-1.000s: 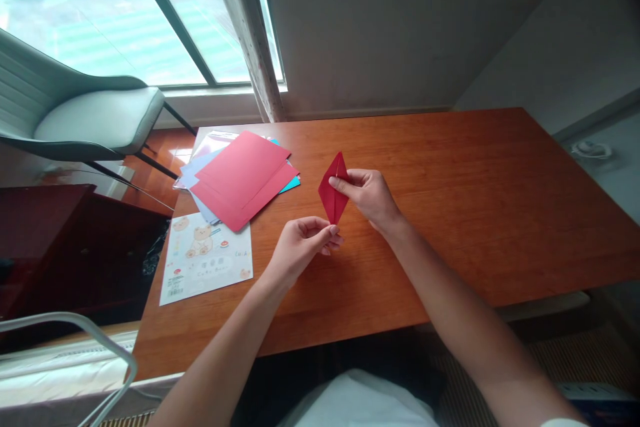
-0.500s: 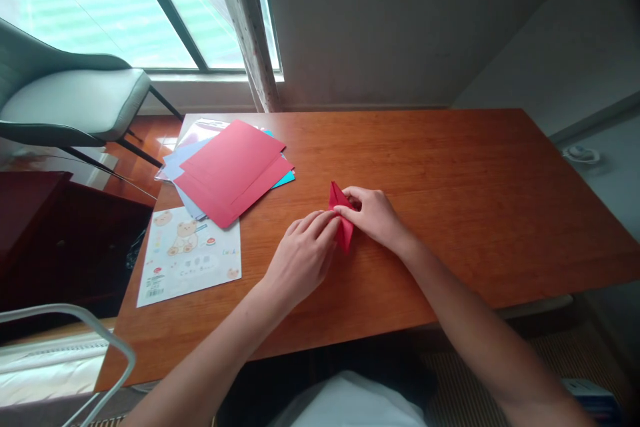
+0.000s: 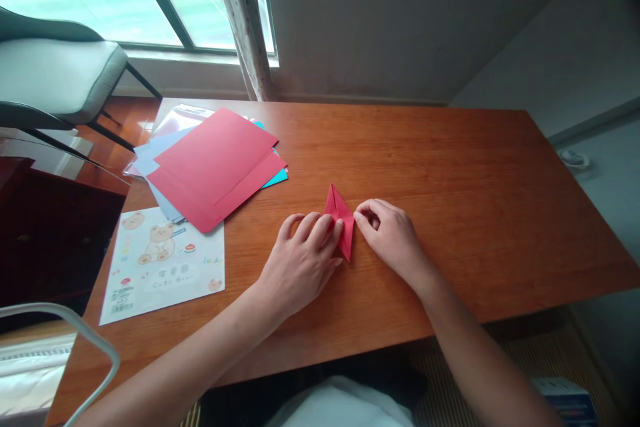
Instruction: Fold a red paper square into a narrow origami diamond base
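A small red folded paper point(image 3: 346, 230), diamond-shaped with a pointed top and bottom, lies on the wooden table point(image 3: 450, 213). My left hand point(image 3: 305, 257) rests over its left side, fingers bent and pressing on the paper. At the paper's right corner is my right hand point(image 3: 390, 237), with thumb and forefinger pinched together at the edge and the other fingers curled. The lower left part of the folded paper is covered by my left fingers.
Red sheets point(image 3: 220, 160) lie over pale blue and bright blue sheets at the table's back left. A white bear-printed sheet point(image 3: 165, 267) is nearer me. Beyond the table's left side stands a chair point(image 3: 60, 73); a white curved tube point(image 3: 95, 340) is at lower left.
My right hand has moved off the paper's top to its right corner. The folded paper now lies flatter and shows wider. The camera view has shifted slightly.
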The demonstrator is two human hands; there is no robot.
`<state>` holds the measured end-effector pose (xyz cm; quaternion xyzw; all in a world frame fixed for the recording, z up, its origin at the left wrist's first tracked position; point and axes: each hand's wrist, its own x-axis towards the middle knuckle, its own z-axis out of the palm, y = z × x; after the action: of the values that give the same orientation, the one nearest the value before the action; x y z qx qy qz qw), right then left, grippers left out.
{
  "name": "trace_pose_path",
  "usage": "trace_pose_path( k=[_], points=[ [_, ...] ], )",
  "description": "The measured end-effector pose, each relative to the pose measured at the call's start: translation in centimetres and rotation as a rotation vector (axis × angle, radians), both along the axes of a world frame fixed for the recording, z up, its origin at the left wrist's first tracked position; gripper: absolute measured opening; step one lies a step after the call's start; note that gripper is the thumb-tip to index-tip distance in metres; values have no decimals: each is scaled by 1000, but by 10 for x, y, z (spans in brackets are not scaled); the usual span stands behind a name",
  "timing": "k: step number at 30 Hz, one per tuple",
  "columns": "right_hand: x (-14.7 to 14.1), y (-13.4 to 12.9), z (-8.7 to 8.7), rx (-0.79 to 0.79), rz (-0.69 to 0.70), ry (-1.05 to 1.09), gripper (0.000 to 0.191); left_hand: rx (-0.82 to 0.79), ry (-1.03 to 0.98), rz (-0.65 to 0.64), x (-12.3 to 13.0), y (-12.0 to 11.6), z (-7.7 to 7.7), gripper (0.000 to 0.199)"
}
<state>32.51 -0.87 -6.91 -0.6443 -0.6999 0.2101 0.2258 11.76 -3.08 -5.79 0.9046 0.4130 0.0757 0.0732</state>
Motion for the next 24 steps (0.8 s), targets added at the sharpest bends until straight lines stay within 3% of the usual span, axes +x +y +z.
trace_pose_path(
  k=[6,14,21,24],
  points=[
    [-10,-6,4,-3,-25,-18,9,0,-13,30,3,-3,-2,47],
    [-16,-11,6,29,-48,113,7,30,-30,57,6,-6,-3,48],
    [-16,-7,7,-135,-121,274,10,15,-38,65,6,-7,-5,49],
    [-16,-5,9,-159,-120,219,12,5,-42,67,5,-7,-5,49]
  ],
)
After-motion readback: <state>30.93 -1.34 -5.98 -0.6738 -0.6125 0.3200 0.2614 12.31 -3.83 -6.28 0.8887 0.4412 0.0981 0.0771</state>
